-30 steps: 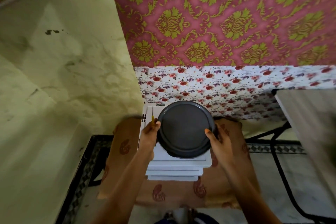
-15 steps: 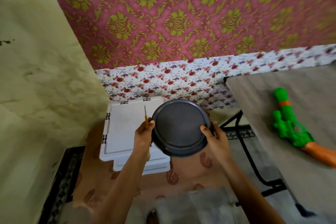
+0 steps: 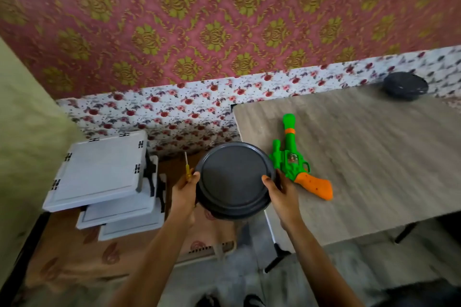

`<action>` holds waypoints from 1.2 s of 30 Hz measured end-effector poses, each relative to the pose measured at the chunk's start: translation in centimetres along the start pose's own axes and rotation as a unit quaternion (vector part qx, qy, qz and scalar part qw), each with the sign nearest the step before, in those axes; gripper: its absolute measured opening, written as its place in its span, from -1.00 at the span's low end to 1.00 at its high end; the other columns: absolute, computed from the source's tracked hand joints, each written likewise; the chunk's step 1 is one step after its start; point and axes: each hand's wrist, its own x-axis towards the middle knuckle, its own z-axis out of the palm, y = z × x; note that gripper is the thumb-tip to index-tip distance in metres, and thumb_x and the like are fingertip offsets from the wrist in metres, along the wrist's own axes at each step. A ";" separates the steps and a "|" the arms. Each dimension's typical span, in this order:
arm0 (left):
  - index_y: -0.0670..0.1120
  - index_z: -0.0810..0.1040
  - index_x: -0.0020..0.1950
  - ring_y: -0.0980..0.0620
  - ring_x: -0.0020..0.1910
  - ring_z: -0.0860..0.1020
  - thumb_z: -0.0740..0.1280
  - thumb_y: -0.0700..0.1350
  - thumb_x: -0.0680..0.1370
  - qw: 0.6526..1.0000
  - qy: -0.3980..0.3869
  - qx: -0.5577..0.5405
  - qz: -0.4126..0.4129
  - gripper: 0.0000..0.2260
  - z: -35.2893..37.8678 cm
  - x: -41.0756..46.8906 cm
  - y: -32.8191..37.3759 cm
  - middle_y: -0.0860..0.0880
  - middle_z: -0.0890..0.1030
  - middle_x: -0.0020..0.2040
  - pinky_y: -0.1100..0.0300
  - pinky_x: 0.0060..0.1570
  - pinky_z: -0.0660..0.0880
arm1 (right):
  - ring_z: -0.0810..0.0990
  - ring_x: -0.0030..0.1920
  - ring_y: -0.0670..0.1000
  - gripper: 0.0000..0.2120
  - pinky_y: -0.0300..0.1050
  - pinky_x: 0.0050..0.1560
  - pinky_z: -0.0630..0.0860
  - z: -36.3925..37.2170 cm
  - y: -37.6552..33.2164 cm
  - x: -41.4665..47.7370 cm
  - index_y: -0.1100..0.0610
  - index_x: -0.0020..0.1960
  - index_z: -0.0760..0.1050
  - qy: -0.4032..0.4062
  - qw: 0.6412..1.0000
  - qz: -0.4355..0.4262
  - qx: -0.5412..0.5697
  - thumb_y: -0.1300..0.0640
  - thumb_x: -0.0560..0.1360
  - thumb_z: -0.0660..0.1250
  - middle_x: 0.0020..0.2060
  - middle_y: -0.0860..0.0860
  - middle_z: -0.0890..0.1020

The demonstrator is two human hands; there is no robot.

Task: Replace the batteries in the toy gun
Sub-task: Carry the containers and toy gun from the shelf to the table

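I see both hands on the dark round plate (image 3: 233,177). Left hand (image 3: 185,188) grips its left rim, with a yellow screwdriver (image 3: 187,169) in the same grip, and right hand (image 3: 282,192) clasps the right rim. The toy gun (image 3: 291,157) lies on the bench (image 3: 374,157), just beside the plate.

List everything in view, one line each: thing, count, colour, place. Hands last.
toy gun: 1, green with orange grip, lying on the table
screwdriver: 1, yellow handle, in the left hand
round dish: 1, perhaps 2 stacked, dark grey, held between both hands
second dish: 1, dark, table's far right corner
table: 1, grey wood-grain, right
flat boxes: 3 stacked, white, left, on brown cloth
wallpaper: pink and green above, floral strip below
left hand: grips screwdriver and dish rim
right hand: grips dish rim
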 end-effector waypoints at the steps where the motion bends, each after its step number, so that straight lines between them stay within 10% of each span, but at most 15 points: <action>1: -0.10 0.58 -0.01 -0.09 0.00 0.54 0.31 -0.12 0.57 1.000 -0.006 0.002 0.001 -0.91 0.7 -0.4 -0.1 -0.05 0.61 -0.10 0.03 0.02 0.48 | 0.57 0.04 -0.02 -0.84 -0.12 0.05 0.46 -0.8 0.0 0.0 0.13 0.08 0.54 0.002 1.000 0.003 0.013 0.22 0.50 0.32 -0.03 0.00 0.62; 10: -0.09 0.58 0.07 -0.07 0.05 0.55 0.32 -0.15 0.56 0.998 -0.056 0.018 0.009 -0.88 8.7 1.0 -0.4 -0.10 0.60 0.05 0.02 0.15 0.49 | 0.53 -0.01 -0.05 -0.76 -0.55 -0.21 0.42 -6.0 0.1 3.8 0.23 0.18 0.50 0.071 0.997 0.012 0.007 0.25 0.52 0.29 0.00 0.02 0.59; 15: -0.12 0.59 0.13 -0.07 0.03 0.56 0.34 -0.10 0.55 0.997 -0.071 0.028 0.004 -0.81 12.9 2.8 0.4 -0.09 0.62 0.03 0.07 0.00 0.52 | 0.61 -0.06 -0.07 -0.90 0.00 0.00 0.56 -8.2 0.0 7.5 -0.04 -0.03 0.53 0.075 0.996 0.030 -0.041 -0.01 0.48 0.31 -0.06 -0.03 0.66; 20: -0.06 0.56 0.10 -0.07 0.07 0.55 0.32 0.03 0.53 0.992 -0.116 0.044 0.016 -0.77 15.9 3.8 1.0 -0.07 0.60 0.07 -0.06 0.17 0.49 | 0.57 -0.17 -0.29 -0.86 -0.44 -0.22 0.49 -9.8 -0.8 10.6 0.13 0.06 0.52 0.087 0.996 0.029 0.014 0.24 0.52 0.28 -0.09 -0.04 0.62; 31: -0.13 0.54 0.18 -0.04 0.01 0.53 0.29 -0.22 0.57 0.999 0.008 -0.035 0.028 -0.81 24.2 3.5 0.9 -0.06 0.58 -0.03 0.13 -0.05 0.51 | 0.57 -0.05 0.04 -0.86 -0.07 -0.05 0.48 -14.5 -0.5 19.6 0.17 0.04 0.54 -0.008 0.999 0.011 -0.033 0.16 0.51 0.31 -0.13 0.05 0.62; 36: -0.14 0.50 0.32 -0.06 0.20 0.54 0.31 -0.19 0.56 0.994 0.062 -0.092 0.014 -0.68 29.7 2.7 -0.1 -0.08 0.57 0.23 -0.02 0.27 0.44 | 0.57 -0.09 0.05 -0.83 -0.04 -0.10 0.47 -19.1 -1.2 24.5 0.23 0.01 0.54 -0.085 0.996 0.005 -0.037 0.13 0.50 0.32 -0.19 0.04 0.59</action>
